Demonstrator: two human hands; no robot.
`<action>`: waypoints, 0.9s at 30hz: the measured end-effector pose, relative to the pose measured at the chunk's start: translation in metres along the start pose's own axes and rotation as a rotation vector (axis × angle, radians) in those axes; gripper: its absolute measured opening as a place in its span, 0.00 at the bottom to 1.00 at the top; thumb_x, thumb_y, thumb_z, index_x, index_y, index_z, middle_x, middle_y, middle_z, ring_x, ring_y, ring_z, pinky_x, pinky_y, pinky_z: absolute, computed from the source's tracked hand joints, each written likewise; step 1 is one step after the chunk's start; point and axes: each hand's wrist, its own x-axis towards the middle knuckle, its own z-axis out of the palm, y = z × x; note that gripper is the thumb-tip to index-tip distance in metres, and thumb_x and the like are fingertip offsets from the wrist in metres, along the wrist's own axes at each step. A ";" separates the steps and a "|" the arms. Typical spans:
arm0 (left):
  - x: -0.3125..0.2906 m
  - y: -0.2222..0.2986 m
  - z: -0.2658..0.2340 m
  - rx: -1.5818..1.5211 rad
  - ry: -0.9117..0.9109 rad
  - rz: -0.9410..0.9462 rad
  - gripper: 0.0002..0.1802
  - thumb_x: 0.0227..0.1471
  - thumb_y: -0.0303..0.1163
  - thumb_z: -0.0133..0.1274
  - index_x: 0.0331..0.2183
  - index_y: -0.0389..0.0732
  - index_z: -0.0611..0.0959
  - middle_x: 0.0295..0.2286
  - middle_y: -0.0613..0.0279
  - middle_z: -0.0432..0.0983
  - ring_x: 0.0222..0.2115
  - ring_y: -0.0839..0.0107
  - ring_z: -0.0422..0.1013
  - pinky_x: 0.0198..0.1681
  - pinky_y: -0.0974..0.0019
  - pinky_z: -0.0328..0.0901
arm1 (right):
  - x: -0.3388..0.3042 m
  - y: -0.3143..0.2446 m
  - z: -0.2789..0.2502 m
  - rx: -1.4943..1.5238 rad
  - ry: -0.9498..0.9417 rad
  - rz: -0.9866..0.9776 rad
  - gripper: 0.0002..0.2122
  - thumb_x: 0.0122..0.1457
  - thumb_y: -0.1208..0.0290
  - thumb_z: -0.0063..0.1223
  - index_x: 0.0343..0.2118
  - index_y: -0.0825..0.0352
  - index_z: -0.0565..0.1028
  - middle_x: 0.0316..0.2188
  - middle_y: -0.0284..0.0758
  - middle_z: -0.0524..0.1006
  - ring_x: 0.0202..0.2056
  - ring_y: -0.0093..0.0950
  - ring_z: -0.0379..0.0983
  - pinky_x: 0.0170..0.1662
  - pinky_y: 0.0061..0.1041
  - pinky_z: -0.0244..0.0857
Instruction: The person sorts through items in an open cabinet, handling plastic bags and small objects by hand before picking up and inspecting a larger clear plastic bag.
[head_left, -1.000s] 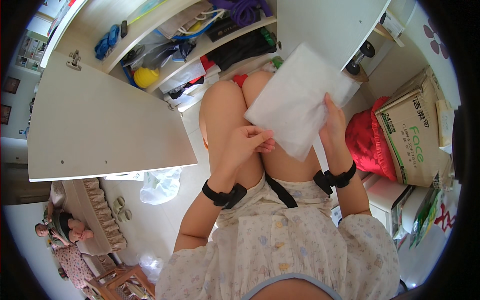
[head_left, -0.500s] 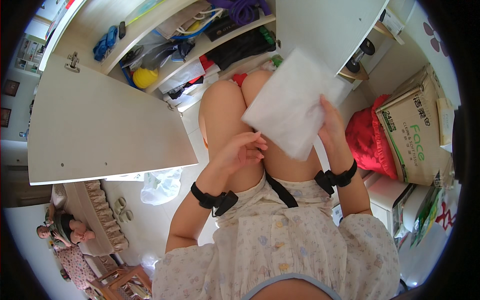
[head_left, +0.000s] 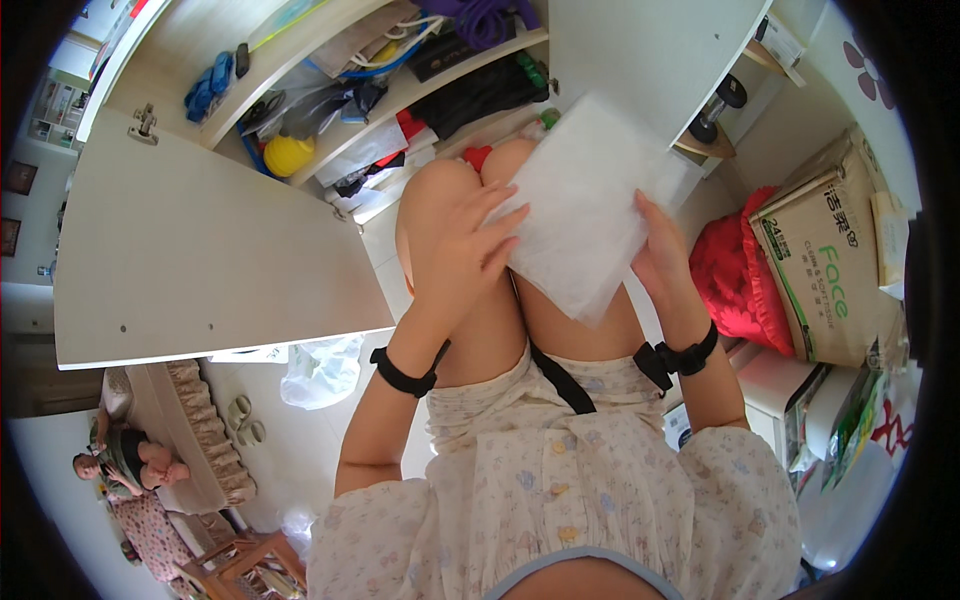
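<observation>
A flat, whitish, roughly square packet point(head_left: 585, 195) with a crinkled, filmy surface is held tilted above my thighs. My right hand point(head_left: 660, 245) grips its right edge, thumb on the upper face and the other fingers mostly hidden beneath or behind it. At the opposite edge, my left hand point(head_left: 470, 235) has its fingers spread, with the tips beside or just touching the packet; I cannot tell which. Nothing is held in that hand. What the packet contains is not visible.
An open cabinet point(head_left: 235, 125) with filled shelves stands ahead, its left door point(head_left: 215, 260) and right door point(head_left: 640, 60) swung out. At right are a red ruffled cushion point(head_left: 735, 275) and a cardboard box point(head_left: 825, 265). A plastic bag point(head_left: 322, 372) lies on the floor; another person sits farther left.
My left hand has moved up and forward to the packet's left edge, and its curled fingers have spread. The packet stays in my right hand, almost unmoved.
</observation>
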 end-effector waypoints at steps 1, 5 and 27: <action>-0.001 -0.003 0.005 0.000 -0.001 0.001 0.16 0.51 0.29 0.54 0.44 0.44 0.81 0.49 0.57 0.70 0.51 0.57 0.65 0.55 0.58 0.59 | 0.004 0.002 -0.004 0.015 -0.037 0.001 0.18 0.63 0.67 0.44 0.52 0.73 0.65 0.50 0.40 0.70 0.51 0.33 0.67 0.56 0.34 0.61; -0.002 -0.004 0.026 0.172 -0.261 0.124 0.28 0.49 0.35 0.56 0.53 0.44 0.72 0.56 0.60 0.63 0.58 0.53 0.56 0.60 0.52 0.53 | 0.014 0.006 -0.020 0.023 -0.055 0.025 0.19 0.63 0.68 0.44 0.53 0.73 0.64 0.50 0.41 0.70 0.51 0.34 0.67 0.56 0.34 0.61; 0.021 -0.002 0.012 -0.159 -0.325 -0.172 0.34 0.49 0.44 0.58 0.54 0.40 0.68 0.55 0.53 0.61 0.57 0.57 0.57 0.55 0.60 0.59 | -0.005 -0.023 -0.013 -0.095 -0.079 -0.024 0.15 0.56 0.76 0.52 0.47 0.69 0.69 0.41 0.33 0.74 0.43 0.26 0.72 0.47 0.26 0.67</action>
